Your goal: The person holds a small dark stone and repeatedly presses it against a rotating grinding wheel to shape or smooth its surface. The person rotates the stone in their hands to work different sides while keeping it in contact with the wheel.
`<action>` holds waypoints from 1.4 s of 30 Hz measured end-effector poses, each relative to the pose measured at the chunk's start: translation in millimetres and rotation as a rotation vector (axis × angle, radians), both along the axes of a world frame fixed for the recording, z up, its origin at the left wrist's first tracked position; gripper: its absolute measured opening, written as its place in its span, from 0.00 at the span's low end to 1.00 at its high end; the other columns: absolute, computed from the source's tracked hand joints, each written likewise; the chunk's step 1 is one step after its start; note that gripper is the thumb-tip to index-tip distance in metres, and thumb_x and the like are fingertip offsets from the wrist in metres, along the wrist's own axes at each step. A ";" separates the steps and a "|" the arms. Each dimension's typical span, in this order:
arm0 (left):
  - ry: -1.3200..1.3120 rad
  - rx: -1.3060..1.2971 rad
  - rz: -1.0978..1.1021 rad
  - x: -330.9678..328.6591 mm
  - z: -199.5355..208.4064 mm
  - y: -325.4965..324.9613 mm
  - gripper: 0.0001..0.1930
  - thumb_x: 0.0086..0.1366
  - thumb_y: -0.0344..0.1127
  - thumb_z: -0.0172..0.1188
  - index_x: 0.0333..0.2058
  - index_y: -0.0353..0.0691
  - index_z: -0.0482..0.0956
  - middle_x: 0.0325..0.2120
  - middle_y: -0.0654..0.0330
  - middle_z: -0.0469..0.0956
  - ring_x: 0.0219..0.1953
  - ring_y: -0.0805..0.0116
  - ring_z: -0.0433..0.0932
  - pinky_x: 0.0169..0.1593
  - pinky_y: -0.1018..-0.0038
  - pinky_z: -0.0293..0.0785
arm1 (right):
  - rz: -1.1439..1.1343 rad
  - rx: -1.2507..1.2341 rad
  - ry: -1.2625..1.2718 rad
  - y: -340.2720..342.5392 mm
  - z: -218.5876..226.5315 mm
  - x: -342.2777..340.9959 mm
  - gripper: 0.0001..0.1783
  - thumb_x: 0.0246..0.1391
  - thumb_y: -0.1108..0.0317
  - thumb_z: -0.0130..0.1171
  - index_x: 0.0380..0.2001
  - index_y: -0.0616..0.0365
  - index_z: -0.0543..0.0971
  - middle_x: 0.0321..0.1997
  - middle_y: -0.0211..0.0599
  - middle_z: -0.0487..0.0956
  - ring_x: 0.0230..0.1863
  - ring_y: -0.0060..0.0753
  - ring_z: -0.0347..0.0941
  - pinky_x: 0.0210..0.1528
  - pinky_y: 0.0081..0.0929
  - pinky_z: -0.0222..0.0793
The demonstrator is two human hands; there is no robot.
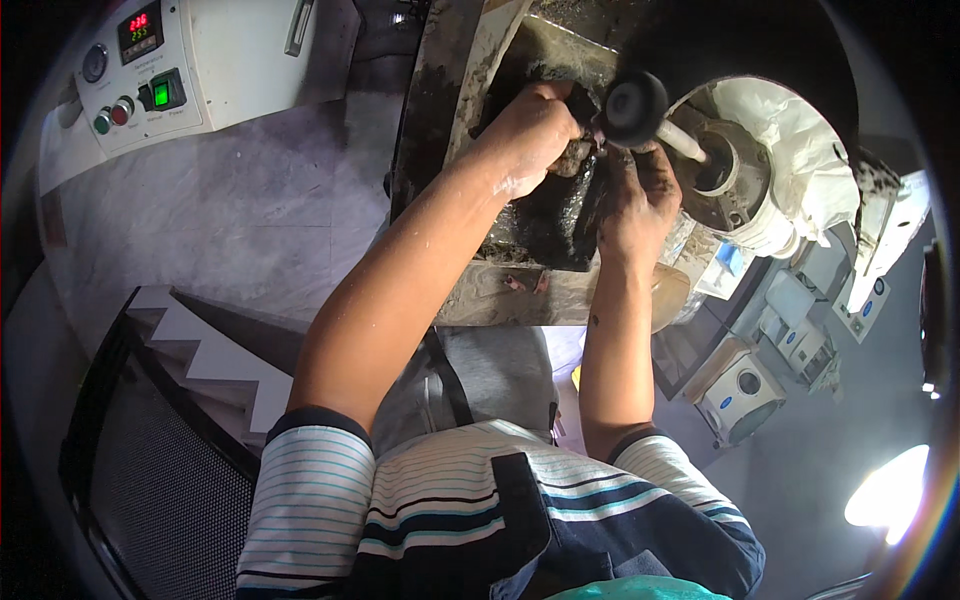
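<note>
A round black wheel (636, 108) sits on the end of a pale metal spindle (684, 143) that comes out of a dirty grey machine housing (742, 178). My left hand (538, 132) is curled closed just left of the wheel. My right hand (638, 205) reaches up below the wheel, its fingers bent and smeared with dark grime. The fingertips of both hands come close together at the wheel's lower left side. Whatever they grip there is small and mostly hidden. Beneath them lies a wet, black-coated tray (545, 238).
White sheeting (815, 140) wraps the machine's right side. Small reddish pieces (515, 283) lie on the tray's wooden front ledge (480, 300). A white control panel (150, 75) with a lit green switch stands at upper left. Below it is a stepped white piece (215, 370) beside black mesh (165, 480).
</note>
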State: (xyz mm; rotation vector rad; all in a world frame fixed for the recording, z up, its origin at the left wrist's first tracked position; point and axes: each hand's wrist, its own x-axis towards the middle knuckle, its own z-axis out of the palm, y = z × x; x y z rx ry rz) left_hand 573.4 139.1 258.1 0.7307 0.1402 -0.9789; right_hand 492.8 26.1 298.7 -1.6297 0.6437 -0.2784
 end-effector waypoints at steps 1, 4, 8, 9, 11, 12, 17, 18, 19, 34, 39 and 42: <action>0.040 -0.005 0.023 2.5 4.2 -1.4 0.22 0.49 0.19 0.42 0.45 0.33 0.71 0.34 0.57 0.76 0.32 0.73 0.75 0.33 0.79 0.73 | 0.001 0.002 0.002 0.9 1.5 3.5 0.07 0.56 0.78 0.56 0.39 0.65 0.76 0.37 0.33 0.79 0.36 0.20 0.73 0.40 0.16 0.68; 0.076 0.007 0.048 2.2 7.2 -0.2 0.23 0.49 0.19 0.42 0.46 0.33 0.70 0.34 0.57 0.76 0.31 0.73 0.75 0.29 0.81 0.74 | -0.002 0.025 -0.004 2.4 2.4 4.2 0.07 0.56 0.78 0.56 0.38 0.66 0.76 0.37 0.33 0.79 0.36 0.20 0.73 0.40 0.16 0.68; 0.011 -0.001 0.050 -9.6 5.7 7.0 0.24 0.49 0.19 0.42 0.48 0.33 0.70 0.37 0.58 0.77 0.38 0.74 0.76 0.35 0.81 0.74 | -0.028 0.075 -0.026 5.5 2.7 -8.4 0.04 0.55 0.80 0.56 0.35 0.64 0.76 0.34 0.31 0.79 0.35 0.19 0.73 0.39 0.15 0.67; 0.012 -0.002 0.050 -11.7 10.9 7.0 0.24 0.49 0.19 0.42 0.48 0.33 0.70 0.37 0.58 0.77 0.38 0.74 0.76 0.35 0.81 0.74 | -0.028 0.074 -0.025 7.9 6.3 -10.0 0.04 0.55 0.80 0.56 0.35 0.64 0.76 0.34 0.31 0.79 0.35 0.19 0.73 0.39 0.15 0.67; 0.029 -0.053 0.168 -13.7 21.3 5.5 0.16 0.50 0.18 0.43 0.38 0.31 0.74 0.30 0.58 0.75 0.29 0.76 0.72 0.29 0.78 0.70 | -0.055 0.070 -0.035 12.7 12.9 -10.5 0.03 0.54 0.81 0.57 0.33 0.63 0.75 0.32 0.30 0.78 0.34 0.19 0.73 0.38 0.15 0.67; 0.028 -0.052 0.171 -13.5 17.5 5.7 0.16 0.50 0.18 0.43 0.38 0.31 0.74 0.30 0.58 0.75 0.29 0.76 0.72 0.29 0.78 0.70 | -0.053 0.071 -0.036 12.2 12.1 -10.0 0.03 0.54 0.81 0.57 0.33 0.63 0.75 0.32 0.30 0.78 0.34 0.19 0.73 0.38 0.15 0.67; 0.032 -0.029 0.061 -2.0 -9.0 -5.4 0.22 0.49 0.19 0.43 0.45 0.34 0.72 0.36 0.60 0.77 0.37 0.76 0.76 0.33 0.77 0.74 | -0.009 0.003 0.025 5.3 6.2 5.0 0.06 0.55 0.82 0.56 0.37 0.65 0.75 0.36 0.30 0.77 0.37 0.17 0.70 0.42 0.14 0.64; 0.033 -0.030 0.059 -1.3 -6.2 -5.9 0.22 0.49 0.19 0.43 0.45 0.34 0.72 0.36 0.60 0.77 0.37 0.76 0.76 0.33 0.77 0.74 | -0.010 0.001 0.026 3.0 4.4 6.0 0.06 0.55 0.82 0.56 0.37 0.65 0.75 0.36 0.30 0.77 0.37 0.17 0.70 0.42 0.14 0.64; 0.077 -0.046 0.079 -0.5 -3.2 -6.4 0.21 0.49 0.19 0.43 0.44 0.35 0.72 0.35 0.60 0.77 0.35 0.76 0.76 0.31 0.78 0.72 | -0.016 0.015 0.014 0.9 2.7 6.6 0.07 0.55 0.81 0.55 0.39 0.65 0.76 0.36 0.32 0.78 0.37 0.18 0.72 0.41 0.15 0.66; -0.028 -0.087 0.068 -15.3 12.5 9.6 0.26 0.49 0.18 0.43 0.50 0.33 0.69 0.38 0.59 0.76 0.34 0.78 0.76 0.28 0.83 0.74 | -0.046 0.057 -0.074 11.4 11.2 -9.5 0.05 0.54 0.79 0.58 0.35 0.62 0.76 0.31 0.30 0.78 0.32 0.18 0.73 0.36 0.14 0.67; 0.039 -0.053 0.148 -15.7 10.0 4.9 0.20 0.49 0.16 0.43 0.42 0.31 0.74 0.31 0.60 0.75 0.30 0.76 0.72 0.31 0.79 0.70 | -0.038 0.045 -0.010 4.0 4.0 -10.3 0.06 0.54 0.80 0.56 0.37 0.65 0.76 0.34 0.33 0.79 0.36 0.21 0.75 0.41 0.17 0.69; 0.106 -0.032 0.160 -10.2 1.4 -5.3 0.17 0.50 0.17 0.43 0.39 0.31 0.74 0.31 0.59 0.75 0.29 0.75 0.72 0.29 0.78 0.70 | -0.005 0.050 -0.017 3.1 3.3 1.0 0.06 0.55 0.81 0.56 0.37 0.65 0.76 0.37 0.32 0.78 0.39 0.18 0.71 0.45 0.17 0.65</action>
